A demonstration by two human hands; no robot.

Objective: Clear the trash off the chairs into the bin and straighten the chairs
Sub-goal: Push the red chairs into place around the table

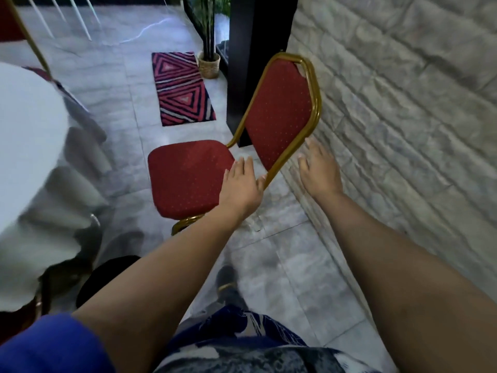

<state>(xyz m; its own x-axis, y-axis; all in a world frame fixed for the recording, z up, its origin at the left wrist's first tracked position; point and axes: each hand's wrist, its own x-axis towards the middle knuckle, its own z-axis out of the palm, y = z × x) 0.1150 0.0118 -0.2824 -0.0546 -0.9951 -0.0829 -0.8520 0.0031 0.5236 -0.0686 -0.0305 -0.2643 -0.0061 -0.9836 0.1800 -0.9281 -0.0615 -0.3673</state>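
Observation:
A red padded chair (188,176) with a gold metal frame stands on the tiled floor, its back close to the white brick wall. Its seat is bare, with no trash on it. My left hand (240,187) lies flat over the near right corner of the seat, fingers spread, thumb by the gold frame. Behind the chair's backrest, my right hand (318,168) is open, with its fingertips near the frame's lower edge and the wall beside it. Neither hand holds anything. No bin is in view.
A round table with a white cloth (29,168) fills the left side. A white brick wall (403,117) runs along the right. A black pillar (255,49), a potted plant (208,63) and a striped red rug (183,90) lie beyond the chair. Another red chair's gold frame (29,33) shows at top left.

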